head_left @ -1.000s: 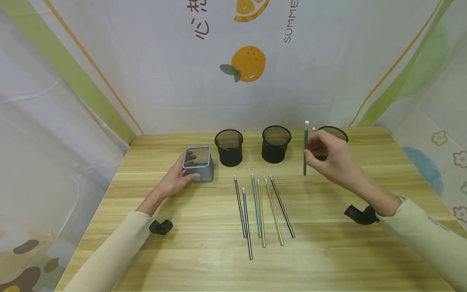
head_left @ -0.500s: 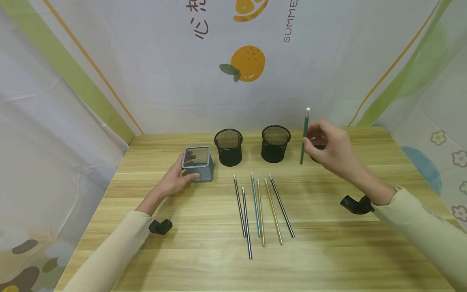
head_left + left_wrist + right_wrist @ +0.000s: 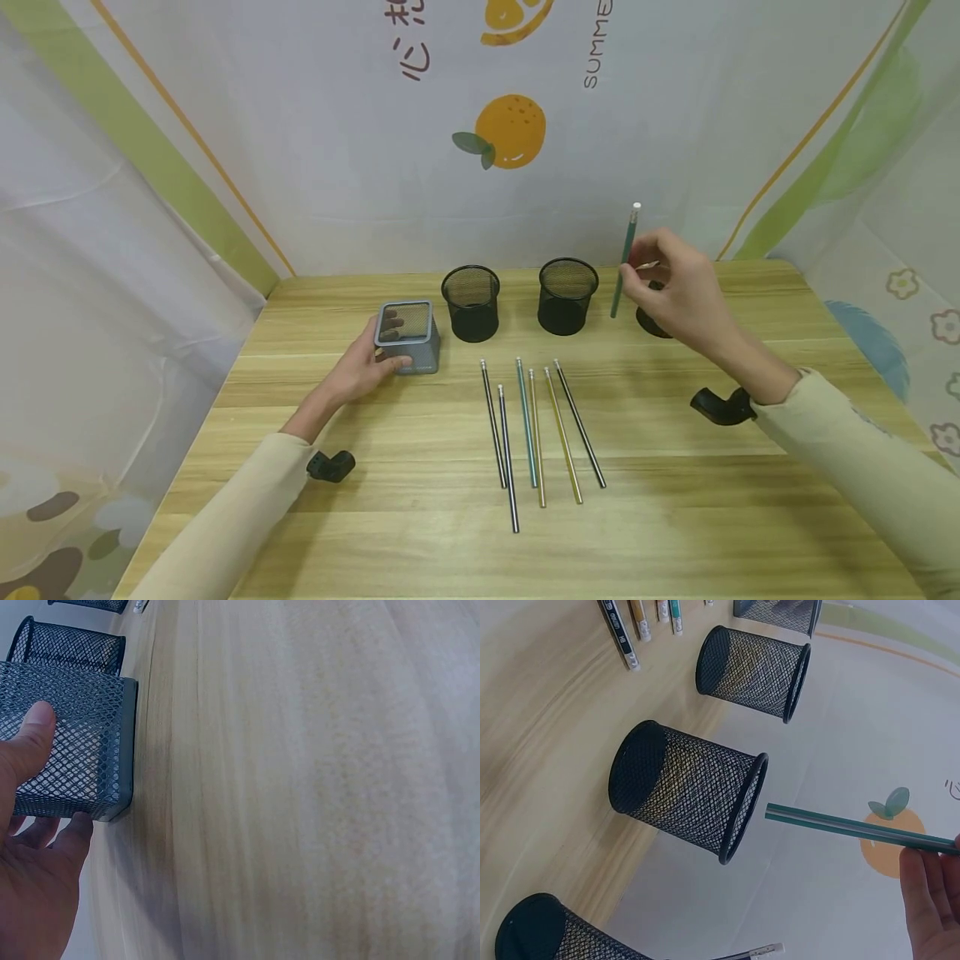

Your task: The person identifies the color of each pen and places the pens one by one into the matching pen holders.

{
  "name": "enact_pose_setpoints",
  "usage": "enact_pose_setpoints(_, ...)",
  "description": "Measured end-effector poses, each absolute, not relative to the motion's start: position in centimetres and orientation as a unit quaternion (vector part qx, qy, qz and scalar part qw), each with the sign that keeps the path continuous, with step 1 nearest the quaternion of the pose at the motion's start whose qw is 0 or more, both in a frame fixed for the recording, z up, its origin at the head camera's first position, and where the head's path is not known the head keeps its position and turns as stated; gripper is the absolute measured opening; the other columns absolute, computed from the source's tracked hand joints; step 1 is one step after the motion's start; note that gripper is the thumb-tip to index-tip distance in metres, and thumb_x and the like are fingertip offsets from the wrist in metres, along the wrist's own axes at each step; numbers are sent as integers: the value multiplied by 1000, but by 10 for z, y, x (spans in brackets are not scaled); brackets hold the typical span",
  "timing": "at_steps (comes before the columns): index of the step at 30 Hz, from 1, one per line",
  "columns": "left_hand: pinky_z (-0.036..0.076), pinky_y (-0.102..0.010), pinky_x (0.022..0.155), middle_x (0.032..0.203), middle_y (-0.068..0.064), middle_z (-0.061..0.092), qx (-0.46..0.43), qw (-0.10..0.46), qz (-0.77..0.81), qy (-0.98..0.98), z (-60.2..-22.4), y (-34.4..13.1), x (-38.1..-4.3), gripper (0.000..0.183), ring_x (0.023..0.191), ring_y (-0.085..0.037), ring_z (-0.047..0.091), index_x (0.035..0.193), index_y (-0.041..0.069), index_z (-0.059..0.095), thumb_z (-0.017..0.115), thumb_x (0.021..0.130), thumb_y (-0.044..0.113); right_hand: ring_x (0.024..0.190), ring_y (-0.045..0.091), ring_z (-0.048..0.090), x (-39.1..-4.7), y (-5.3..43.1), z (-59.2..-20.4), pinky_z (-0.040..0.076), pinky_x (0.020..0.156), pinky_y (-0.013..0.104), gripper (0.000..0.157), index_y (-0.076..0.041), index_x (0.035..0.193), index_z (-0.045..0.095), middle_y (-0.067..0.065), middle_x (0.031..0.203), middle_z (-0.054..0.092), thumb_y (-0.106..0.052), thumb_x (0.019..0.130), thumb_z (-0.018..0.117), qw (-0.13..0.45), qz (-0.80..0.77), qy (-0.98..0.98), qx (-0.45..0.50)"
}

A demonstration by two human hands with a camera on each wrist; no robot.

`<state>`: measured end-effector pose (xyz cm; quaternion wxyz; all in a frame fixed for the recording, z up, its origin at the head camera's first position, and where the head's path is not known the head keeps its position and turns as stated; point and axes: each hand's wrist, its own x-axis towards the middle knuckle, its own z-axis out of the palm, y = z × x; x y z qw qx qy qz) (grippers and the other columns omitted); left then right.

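Observation:
My left hand (image 3: 358, 371) holds a grey square mesh pen holder (image 3: 422, 357) at the left, thumb on its near side. In the left wrist view, the thumb lies across the mesh. A green pencil (image 3: 627, 250) with a white eraser at the top is pinched by my right hand (image 3: 681, 287), slightly tilted above the table. Its lower end points toward the mouth of a round black mesh cup (image 3: 690, 787) in the right wrist view, apart from the rim. My right hand partly hides another black cup (image 3: 651, 323), out of which a dark pencil (image 3: 761, 952) sticks.
Several pencils lie lengthwise mid-table, among them a teal pencil (image 3: 527, 421), a yellow pencil (image 3: 564, 437) and a black pencil (image 3: 581, 425). Another black mesh cup (image 3: 474, 322) stands beside the grey holder. A printed curtain (image 3: 337, 167) hangs behind the wooden table (image 3: 390, 517).
My right hand has risen and shifted slightly left with the green pencil, which now leans more, its lower end swung left. The left hand and grey holder have stayed still.

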<state>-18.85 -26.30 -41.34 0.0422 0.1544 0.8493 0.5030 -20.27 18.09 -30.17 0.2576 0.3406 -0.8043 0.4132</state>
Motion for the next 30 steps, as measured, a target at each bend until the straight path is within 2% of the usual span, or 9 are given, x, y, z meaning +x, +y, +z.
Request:
enact_pose_setpoints(17,38,-55,111,152,-30,36,148,46,503,850,-415,-261,-187,77,142,-45,33,155,-4,22,69,94,-4,89,21,64,-219,161,-304,58,80,21,19,12,103,58,18,96,63,19,86,63,278,418,-779,375)
enact_pose_setpoints(23,37,-56,112,153,-30,36,147,44,497,854,-413,-261,-188,77,142,-45,33,156,-4,22,69,95,-3,91,25,65,-224,156,-305,57,81,20,21,10,105,59,17,98,62,19,87,64,282,396,-788,379)
enact_pose_setpoints(30,37,-56,112,153,-30,35,148,44,499,853,-412,-262,-188,78,142,-45,32,155,-4,22,70,94,-3,92,27,65,-230,150,-310,59,81,30,22,9,104,59,18,99,62,21,85,63,287,370,-796,384)
